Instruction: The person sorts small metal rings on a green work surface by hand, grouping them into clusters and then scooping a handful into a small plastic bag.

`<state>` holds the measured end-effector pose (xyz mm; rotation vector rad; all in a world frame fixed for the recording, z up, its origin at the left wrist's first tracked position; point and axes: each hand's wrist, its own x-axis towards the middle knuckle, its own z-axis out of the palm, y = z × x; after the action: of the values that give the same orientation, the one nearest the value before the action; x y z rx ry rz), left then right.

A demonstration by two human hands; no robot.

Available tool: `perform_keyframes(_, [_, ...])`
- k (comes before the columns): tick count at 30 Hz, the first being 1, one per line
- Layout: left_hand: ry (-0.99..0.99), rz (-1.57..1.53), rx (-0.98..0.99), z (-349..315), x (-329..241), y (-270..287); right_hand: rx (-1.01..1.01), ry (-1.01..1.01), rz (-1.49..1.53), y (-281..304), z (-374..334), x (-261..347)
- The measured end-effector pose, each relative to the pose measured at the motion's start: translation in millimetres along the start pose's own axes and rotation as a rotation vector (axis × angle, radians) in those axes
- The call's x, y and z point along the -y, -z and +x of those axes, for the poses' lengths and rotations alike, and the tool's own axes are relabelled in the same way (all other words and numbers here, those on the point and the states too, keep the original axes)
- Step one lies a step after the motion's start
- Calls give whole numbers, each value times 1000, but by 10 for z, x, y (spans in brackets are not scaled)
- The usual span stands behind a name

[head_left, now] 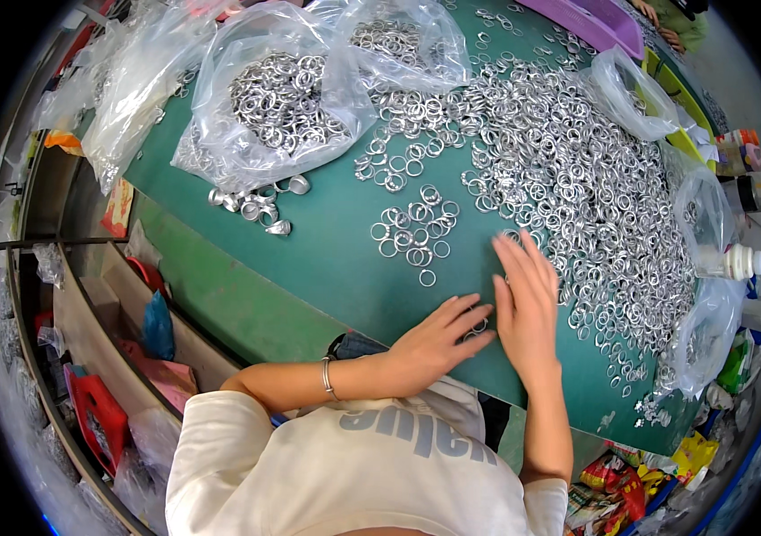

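Lying at the left, a blue bag (158, 326) is beside the green table (309, 241). On the table, first comes a crumpled clear bag (134, 103). Next to it, an open bag (201, 134) contains many silver rings (282, 98), and several wide rings (260, 207) lie loose just in front of it. In the middle, a small group (416, 228) of rings lies on the table, apart from the large heap. Nearer to the person is the left hand (438, 347), palm down, with a bracelet (327, 375) on its wrist. Its fingers are slightly apart, and metal shows between them; whether it grips a ring, I cannot tell. The right hand (528, 304) is just beside, its fingers stretched and a little blurred, the thumb well away, so the grip is wide. Its fingertips are at the left edge of the heap (595, 179), which covers the right part of the table. Beyond the heap, at the right, are another clear bag (715, 330) and a white-capped bottle (733, 262).
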<state>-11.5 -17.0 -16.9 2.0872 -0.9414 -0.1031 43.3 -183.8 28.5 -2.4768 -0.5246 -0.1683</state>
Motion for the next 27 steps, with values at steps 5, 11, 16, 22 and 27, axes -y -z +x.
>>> perform_keyframes(5, [-110, 38, 62, 61, 7, 16, 119, 192, -130, -320, 430, -86])
perform_keyframes(11, [185, 177, -400, -101, 192, 525, 123, 84, -86, -67, 165, -145])
perform_keyframes(16, [384, 389, -439, 22, 439, 730, 100, 116, -233, -196, 159, -115])
perform_keyframes(22, [437, 376, -520, -142, 567, 791, 268, 98, -115, 36, -5, 88])
perform_keyframes(27, [400, 303, -550, -34, 472, 787, 105, 75, 90, -161, 297, 31])
